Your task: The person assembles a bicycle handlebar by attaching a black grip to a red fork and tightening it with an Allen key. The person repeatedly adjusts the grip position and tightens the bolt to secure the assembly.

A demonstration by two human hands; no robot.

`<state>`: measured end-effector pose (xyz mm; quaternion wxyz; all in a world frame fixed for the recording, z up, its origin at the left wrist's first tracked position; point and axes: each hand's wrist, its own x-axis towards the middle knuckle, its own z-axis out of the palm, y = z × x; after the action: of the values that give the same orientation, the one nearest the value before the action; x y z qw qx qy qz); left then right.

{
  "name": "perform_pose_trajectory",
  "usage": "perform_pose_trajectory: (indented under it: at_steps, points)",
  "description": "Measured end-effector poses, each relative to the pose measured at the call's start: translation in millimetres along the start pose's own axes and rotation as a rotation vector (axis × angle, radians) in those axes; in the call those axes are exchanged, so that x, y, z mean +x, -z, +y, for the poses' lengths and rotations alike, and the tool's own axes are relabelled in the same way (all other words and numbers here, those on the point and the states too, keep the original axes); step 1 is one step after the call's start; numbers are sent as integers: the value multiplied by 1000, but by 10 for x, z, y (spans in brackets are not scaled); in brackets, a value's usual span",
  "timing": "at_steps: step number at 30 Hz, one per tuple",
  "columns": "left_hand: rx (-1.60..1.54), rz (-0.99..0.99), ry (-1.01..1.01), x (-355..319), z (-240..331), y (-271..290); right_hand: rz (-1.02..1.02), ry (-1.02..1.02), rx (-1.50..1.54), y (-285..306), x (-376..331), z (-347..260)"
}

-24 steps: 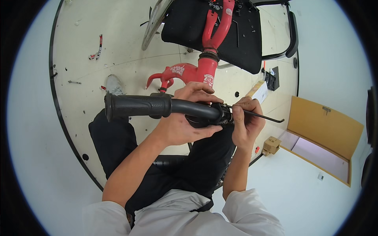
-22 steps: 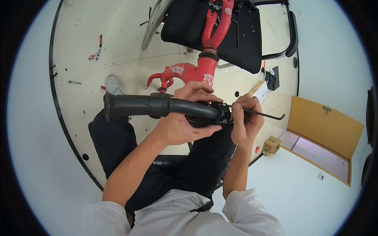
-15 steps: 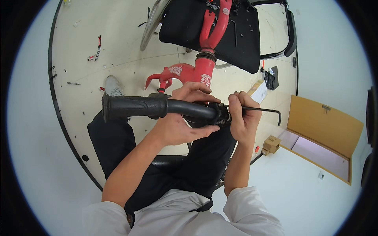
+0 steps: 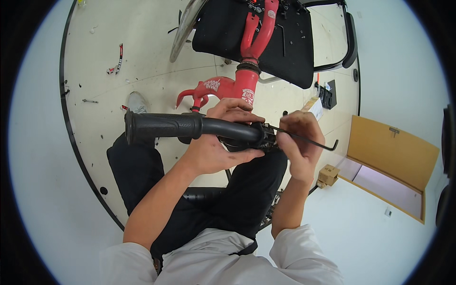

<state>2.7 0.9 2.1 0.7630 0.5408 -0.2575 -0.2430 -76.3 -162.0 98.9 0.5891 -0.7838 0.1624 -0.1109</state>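
Black handlebar [image 4: 190, 127] lies level over the lap, rubber grip end pointing left. Left hand [image 4: 218, 142] closed around the bar near its clamp. Right hand [image 4: 299, 137] pinches a thin L-shaped hex key [image 4: 313, 141], tip at the clamp just beside the left hand. Red bike frame [image 4: 242, 80] stands beyond on the floor.

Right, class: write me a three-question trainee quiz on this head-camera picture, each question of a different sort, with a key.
1. True or false: the left hand grips the black handlebar.
2. What does the right hand pinch? A) red pliers B) a thin black L-shaped key C) a roll of tape
3. Fill in: the bike frame beyond the hands is ___ in colour.

Key: 1 true; 2 B; 3 red.
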Motion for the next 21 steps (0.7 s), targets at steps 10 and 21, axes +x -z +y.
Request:
perform_pose_trajectory:
  at_steps: [10,21]
  points:
    - [145,0,-82,3,-20,27,113,35,-198,-24,-25,-4]
    - [96,-12,3,4,17,30,98,92,-41,-68,38,-1]
